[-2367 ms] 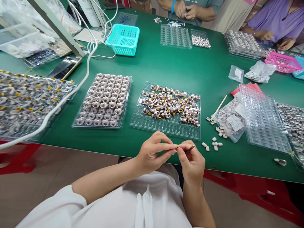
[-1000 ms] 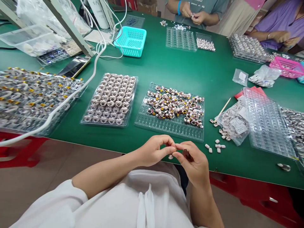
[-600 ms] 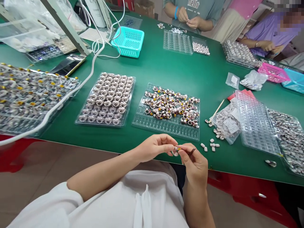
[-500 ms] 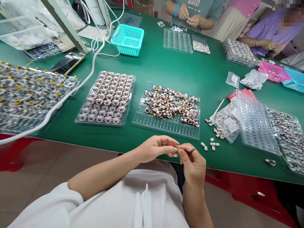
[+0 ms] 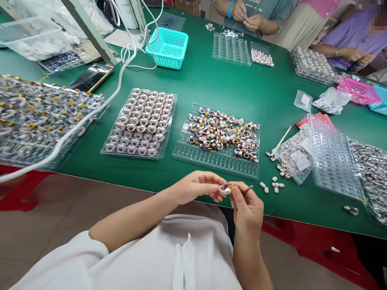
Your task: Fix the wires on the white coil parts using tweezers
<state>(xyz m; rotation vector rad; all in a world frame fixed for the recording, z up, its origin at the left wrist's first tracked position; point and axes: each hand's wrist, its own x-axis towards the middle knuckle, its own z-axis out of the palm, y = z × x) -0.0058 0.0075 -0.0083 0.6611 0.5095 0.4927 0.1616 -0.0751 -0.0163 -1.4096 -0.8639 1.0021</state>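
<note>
My left hand [image 5: 198, 186] and my right hand [image 5: 248, 205] meet at the table's near edge. Between their fingertips is a small pale ring-shaped part [image 5: 225, 189] with a yellow tab. The left thumb and fingers pinch the part. My right hand is closed around a thin dark stick [image 5: 247, 189] and touches the part's yellow end. Just beyond my hands lies a clear tray [image 5: 211, 159] heaped with loose parts of the same kind. To its left a second clear tray [image 5: 139, 123] holds such parts in neat rows.
Small white pellets [image 5: 273, 186] and a bag of them [image 5: 294, 155] lie right of the tray, beside stacked clear trays [image 5: 334, 157]. A white cable [image 5: 90, 117] crosses full trays at left. A teal basket [image 5: 167, 47] stands far back. Other people's hands [image 5: 246, 16] work across the green table [image 5: 229, 86].
My hands stayed together at the table's edge and kept turning the small part; the pale ring now shows more plainly between the fingertips. The view shifted slightly.
</note>
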